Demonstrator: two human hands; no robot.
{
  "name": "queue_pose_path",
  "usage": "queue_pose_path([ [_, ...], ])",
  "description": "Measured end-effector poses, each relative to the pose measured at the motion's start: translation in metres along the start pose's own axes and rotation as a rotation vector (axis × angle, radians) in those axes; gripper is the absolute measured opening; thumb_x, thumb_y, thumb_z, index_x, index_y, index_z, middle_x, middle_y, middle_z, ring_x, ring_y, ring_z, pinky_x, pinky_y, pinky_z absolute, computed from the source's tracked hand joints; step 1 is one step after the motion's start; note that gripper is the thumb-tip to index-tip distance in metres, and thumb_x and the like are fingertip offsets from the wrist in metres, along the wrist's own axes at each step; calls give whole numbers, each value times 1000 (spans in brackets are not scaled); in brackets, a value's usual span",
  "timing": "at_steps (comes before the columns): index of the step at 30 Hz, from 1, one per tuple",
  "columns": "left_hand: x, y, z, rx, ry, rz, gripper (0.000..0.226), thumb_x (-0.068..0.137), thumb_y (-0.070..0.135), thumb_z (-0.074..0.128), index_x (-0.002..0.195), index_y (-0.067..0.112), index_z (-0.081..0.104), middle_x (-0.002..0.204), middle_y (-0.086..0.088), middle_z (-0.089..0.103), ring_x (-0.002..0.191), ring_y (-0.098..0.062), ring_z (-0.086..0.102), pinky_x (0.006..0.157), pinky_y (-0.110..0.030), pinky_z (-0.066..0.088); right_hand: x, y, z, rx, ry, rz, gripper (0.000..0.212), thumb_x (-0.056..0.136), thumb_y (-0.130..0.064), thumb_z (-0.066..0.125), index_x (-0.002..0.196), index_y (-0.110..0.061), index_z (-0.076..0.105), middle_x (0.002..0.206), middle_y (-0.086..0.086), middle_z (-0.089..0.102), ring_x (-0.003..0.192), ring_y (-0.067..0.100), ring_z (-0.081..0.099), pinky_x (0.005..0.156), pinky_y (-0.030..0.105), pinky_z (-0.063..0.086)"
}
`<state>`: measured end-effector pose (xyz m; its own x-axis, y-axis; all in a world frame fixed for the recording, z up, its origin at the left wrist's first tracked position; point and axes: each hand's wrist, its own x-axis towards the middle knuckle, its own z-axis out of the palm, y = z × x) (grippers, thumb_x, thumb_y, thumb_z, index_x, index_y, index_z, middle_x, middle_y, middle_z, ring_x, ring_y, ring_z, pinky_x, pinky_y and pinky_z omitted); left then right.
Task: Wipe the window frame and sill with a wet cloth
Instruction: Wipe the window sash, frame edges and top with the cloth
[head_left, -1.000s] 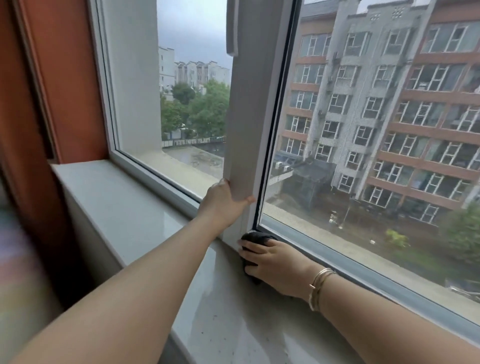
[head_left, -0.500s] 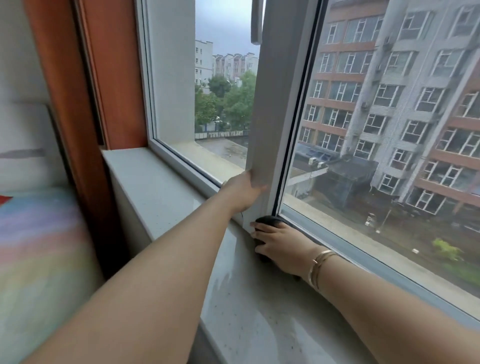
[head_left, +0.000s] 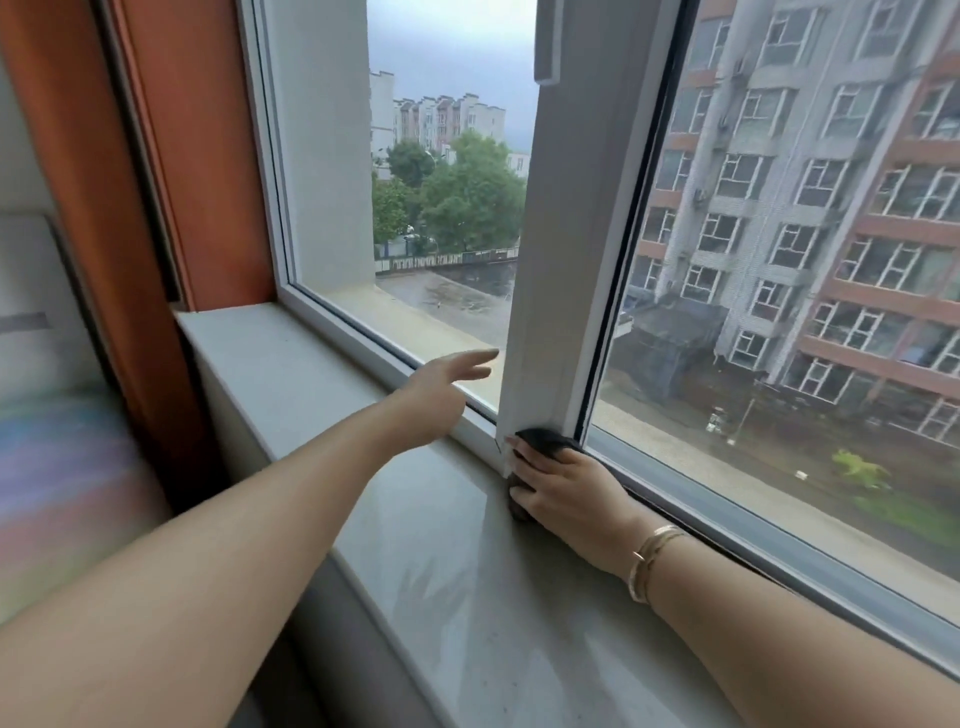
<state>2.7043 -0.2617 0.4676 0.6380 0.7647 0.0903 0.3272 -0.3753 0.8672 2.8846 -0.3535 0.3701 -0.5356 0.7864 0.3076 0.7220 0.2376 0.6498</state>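
Observation:
A white window frame post (head_left: 566, 291) rises from the pale stone sill (head_left: 441, 545). My right hand (head_left: 566, 486) presses a dark cloth (head_left: 545, 441) against the foot of that post, where frame and sill meet; most of the cloth is hidden under my palm. My left hand (head_left: 444, 387) hovers just left of the post with its fingers spread, holding nothing and touching nothing. Wet streaks show on the sill in front of my right hand.
An orange-brown wall panel (head_left: 197, 156) bounds the sill on the left. A white window handle (head_left: 548, 47) sits high on the post. Glass panes lie on both sides of the post, with apartment buildings outside. A blurred multicoloured surface (head_left: 67, 467) lies at lower left.
My left hand has let go of the frame post and moved off to the left, fingers now spread. My right hand stays on the cloth at the post's foot. The camera has turned left.

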Motion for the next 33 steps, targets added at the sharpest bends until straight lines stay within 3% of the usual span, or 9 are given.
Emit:
queue_pose_path([
  [2, 6, -6, -13, -20, 15, 17, 84, 74, -20, 20, 140, 26, 42, 141, 1, 48, 47, -12, 41, 37, -13, 26, 9, 6, -11, 20, 66, 105, 32, 86, -9, 42, 98, -14, 71, 126, 9, 62, 127, 22, 51, 93, 33, 48],
  [5, 8, -19, -24, -21, 44, 23, 81, 75, -21, 21, 140, 22, 43, 141, -4, 48, 55, -14, 43, 40, -12, 27, 21, 2, -11, -3, 82, 256, 34, 89, -9, 40, 113, -11, 63, 138, 11, 52, 136, 23, 40, 85, 32, 47],
  [10, -9, -46, -35, -66, 40, -22, 80, 76, -20, 22, 140, 23, 43, 140, -1, 48, 33, -1, 37, 38, -11, 29, 12, -29, 18, -21, -65, 183, 47, 83, -6, 33, 111, -14, 70, 134, 7, 56, 127, 20, 51, 75, 25, 50],
  [15, -22, -50, -55, -76, 47, -23, 81, 75, -20, 22, 139, 24, 44, 138, 0, 48, 28, -3, 30, 35, -13, 28, 43, 30, -44, -180, 72, 232, 51, 85, -4, 28, 118, -11, 66, 138, 11, 52, 129, 25, 48, 94, 34, 39],
  [20, -28, -41, -60, -137, 79, 2, 79, 76, -19, 24, 136, 27, 46, 136, 0, 49, 29, -3, 30, 36, -14, 28, 90, 94, -108, -224, 176, 440, 47, 81, 0, 42, 123, -7, 61, 149, 15, 36, 140, 32, 31, 101, 51, 40],
  [24, -38, -35, -57, -177, 42, 0, 80, 75, -20, 23, 137, 26, 45, 135, 3, 50, 29, -4, 30, 35, -14, 28, 75, 61, -77, -184, 123, 378, 49, 81, -5, 36, 120, -10, 65, 143, 11, 47, 134, 28, 42, 90, 41, 49],
  [27, -43, -32, -59, -172, 27, 7, 80, 75, -20, 23, 134, 27, 47, 134, 3, 51, 29, -4, 31, 36, -14, 28, 63, 40, -60, -94, -40, 322, 52, 67, -8, 70, 118, -12, 66, 140, 8, 51, 131, 25, 47, 81, 34, 51],
  [29, -35, -32, -64, -192, -4, 48, 80, 74, -22, 24, 131, 27, 49, 135, 0, 51, 31, -3, 34, 37, -13, 28, 61, 43, -68, -129, -70, 303, 55, 63, -9, 74, 117, -16, 67, 139, 6, 52, 130, 24, 48, 84, 32, 51],
  [33, -18, -30, -77, -226, -19, 97, 78, 75, -22, 25, 132, 25, 49, 133, 0, 52, 41, -6, 40, 40, -12, 28, 81, 99, -118, -319, 73, 384, 57, 75, -2, 56, 129, -21, 58, 147, 4, 42, 138, 23, 36, 103, 38, 41],
])
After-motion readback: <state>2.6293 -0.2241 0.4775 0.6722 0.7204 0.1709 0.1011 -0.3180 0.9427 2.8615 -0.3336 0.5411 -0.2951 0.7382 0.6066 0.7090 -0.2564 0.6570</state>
